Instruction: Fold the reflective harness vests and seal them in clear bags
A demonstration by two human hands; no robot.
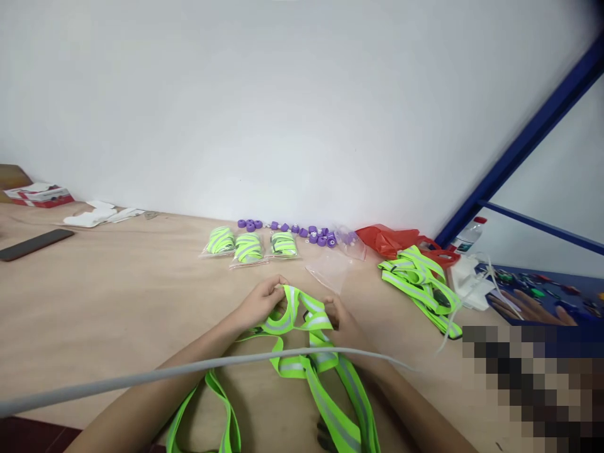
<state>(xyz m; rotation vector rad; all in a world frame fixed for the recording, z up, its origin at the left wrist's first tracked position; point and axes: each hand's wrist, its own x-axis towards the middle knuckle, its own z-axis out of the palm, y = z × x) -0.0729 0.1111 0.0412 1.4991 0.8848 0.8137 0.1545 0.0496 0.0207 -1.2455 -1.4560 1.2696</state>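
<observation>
Over the table (117, 296), in the head view, a green reflective strap (292, 367) is held up at 2 places: 1 loop is pinched by the left hand (267, 301), another fold by the right hand (344, 324), seemingly so that it is spread and untwisted. Beyond, 3 bagged straps (248, 249) are set side by side, probably to leave working room; at right, loose straps (415, 283) are piled, apparently within reach.
</observation>
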